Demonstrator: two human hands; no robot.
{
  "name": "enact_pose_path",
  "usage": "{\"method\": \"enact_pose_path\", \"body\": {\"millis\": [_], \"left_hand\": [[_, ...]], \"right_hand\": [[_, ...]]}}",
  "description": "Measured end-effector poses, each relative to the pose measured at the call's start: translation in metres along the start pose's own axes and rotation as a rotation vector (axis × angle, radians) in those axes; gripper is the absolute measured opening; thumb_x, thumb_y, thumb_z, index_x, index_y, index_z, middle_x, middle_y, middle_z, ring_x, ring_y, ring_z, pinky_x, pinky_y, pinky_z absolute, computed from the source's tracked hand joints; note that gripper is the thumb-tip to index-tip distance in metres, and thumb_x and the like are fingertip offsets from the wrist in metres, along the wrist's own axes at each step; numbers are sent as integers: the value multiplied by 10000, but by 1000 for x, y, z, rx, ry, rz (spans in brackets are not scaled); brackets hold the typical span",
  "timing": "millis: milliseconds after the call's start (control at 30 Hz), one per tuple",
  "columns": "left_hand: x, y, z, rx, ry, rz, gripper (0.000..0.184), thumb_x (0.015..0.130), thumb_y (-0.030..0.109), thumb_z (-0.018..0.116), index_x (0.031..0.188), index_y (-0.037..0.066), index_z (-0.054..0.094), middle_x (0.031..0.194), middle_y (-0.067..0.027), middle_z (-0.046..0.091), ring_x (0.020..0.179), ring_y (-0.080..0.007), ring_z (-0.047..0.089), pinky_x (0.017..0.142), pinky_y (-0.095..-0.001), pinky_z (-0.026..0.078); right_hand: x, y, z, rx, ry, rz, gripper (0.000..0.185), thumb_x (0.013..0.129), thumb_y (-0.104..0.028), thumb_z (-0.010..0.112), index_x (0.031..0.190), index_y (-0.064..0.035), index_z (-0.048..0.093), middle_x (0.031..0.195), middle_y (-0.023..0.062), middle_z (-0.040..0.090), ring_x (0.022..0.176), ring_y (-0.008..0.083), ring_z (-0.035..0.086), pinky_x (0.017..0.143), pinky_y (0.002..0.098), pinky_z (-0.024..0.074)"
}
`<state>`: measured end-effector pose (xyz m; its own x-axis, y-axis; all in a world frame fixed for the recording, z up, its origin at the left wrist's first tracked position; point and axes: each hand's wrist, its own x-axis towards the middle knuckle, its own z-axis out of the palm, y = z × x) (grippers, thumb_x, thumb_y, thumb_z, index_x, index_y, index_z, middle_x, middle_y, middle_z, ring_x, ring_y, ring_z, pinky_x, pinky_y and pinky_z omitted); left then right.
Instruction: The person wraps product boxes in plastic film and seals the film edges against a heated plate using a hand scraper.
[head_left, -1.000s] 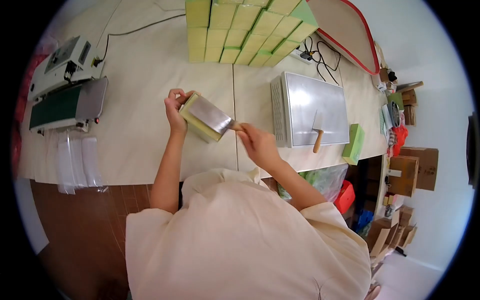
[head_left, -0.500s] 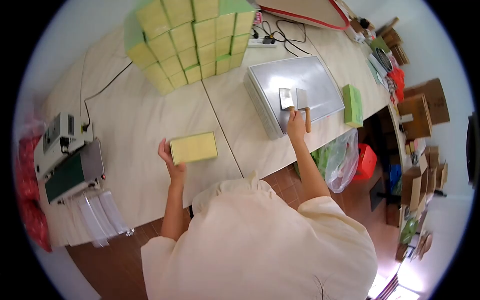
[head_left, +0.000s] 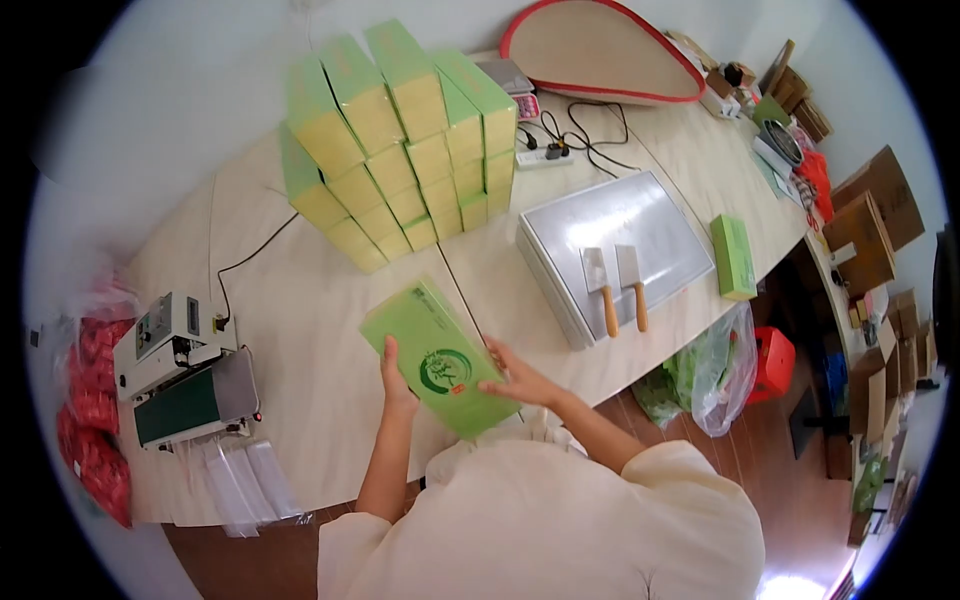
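Observation:
Both hands grip a green carton (head_left: pixel 425 330) with a printed round emblem, tilted above the table near my body. My left hand (head_left: pixel 398 380) is closed on its left edge, thumb resting on the printed face. From the other side my right hand (head_left: pixel 522 378) holds the right edge, its fingers partly hidden. Two scrapers with wooden handles, a left one (head_left: pixel 596 275) and a right one (head_left: pixel 629 268), lie on a silver metal case (head_left: pixel 670 230), apart from both hands.
A tall stack of green and yellow cartons (head_left: pixel 420 170) stands at the back. Another green carton (head_left: pixel 735 258) lies right of the case. A sealing machine (head_left: pixel 185 350) is at left. Cables, a power strip (head_left: pixel 545 158) and a red-rimmed tray (head_left: pixel 600 50) are behind.
My right hand has let go of the left scraper, now lying on the case, and has come over to the carton. The carton has been lifted and turned printed face up.

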<state>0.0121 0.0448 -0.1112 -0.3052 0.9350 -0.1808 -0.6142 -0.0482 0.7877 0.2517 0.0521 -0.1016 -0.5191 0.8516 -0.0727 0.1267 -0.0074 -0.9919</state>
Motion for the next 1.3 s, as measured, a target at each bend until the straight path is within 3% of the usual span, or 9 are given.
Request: {"method": "enact_pose_path", "body": {"millis": [67,167,333,500,700,933,1067,1167,1300], "left_hand": [[5,19,20,-273,-44,-289,546,949,360,609,1359,51,423,1256,-85,556,1142,-220,545,950,-350,471],[9,14,46,-64,-79,-346,570,945,336,620,1384,55,387,1272,-91,541,1153,-226,537,969,-338,457],[-44,-44,105,396,-454,-162,523,941,144,611,1405,67,382,1249,-98,548,1098,-195,588,965,-325,467],[-58,-31,86,515,-590,-364,452,949,127,602,1356,46,424,1155,-92,575,1041,-159,596,924,-309,470],[-64,15,16,562,-84,-340,352,1006,279,510,1290,71,514,1106,-66,619,1034,-161,600,908,-313,452],[-128,7,-72,472,355,-310,325,997,302,525,1233,82,561,1071,-45,650,964,-129,613,836,-278,439],[-163,-1,-106,452,488,-329,339,992,329,535,1211,74,575,1029,-32,656,903,-112,614,781,-258,443],[-177,9,-143,459,578,-227,343,992,337,531,1192,63,584,995,-22,651,894,-109,609,756,-255,455],[-190,61,-202,379,766,-2,322,988,330,535,1173,74,598,980,-17,652,903,-109,613,764,-269,461]], "right_hand": [[1,-25,-6,49,-17,36,810,858,-320,724,1488,-46,294,1368,181,474,1314,269,400,1100,394,311],[5,-59,-28,130,33,59,827,853,-295,725,1505,-56,275,1400,174,453,1330,249,395,1110,362,297],[40,-135,-112,66,431,-155,745,860,-229,683,1497,-71,331,1372,124,514,1213,208,501,1025,324,389],[148,-221,-191,-585,716,-502,668,819,-271,677,1431,-116,458,1202,171,585,1079,281,581,930,373,459],[306,-310,-176,-970,711,-169,648,792,-457,612,1371,-179,531,1244,185,587,1145,342,559,912,435,492],[446,-258,-193,-1116,488,-132,553,899,-520,430,1220,-125,646,1158,221,643,1177,396,555,996,489,436],[443,-256,-215,-1487,493,-599,471,949,-412,493,1054,11,671,1028,275,656,953,434,621,856,498,485],[386,-278,-143,-1218,749,-985,300,927,-245,595,1126,-30,661,1054,201,662,1021,369,605,885,431,485],[309,-282,21,-975,349,-1030,241,931,-126,576,1147,-38,634,1133,165,623,1060,336,574,917,419,450]]}}
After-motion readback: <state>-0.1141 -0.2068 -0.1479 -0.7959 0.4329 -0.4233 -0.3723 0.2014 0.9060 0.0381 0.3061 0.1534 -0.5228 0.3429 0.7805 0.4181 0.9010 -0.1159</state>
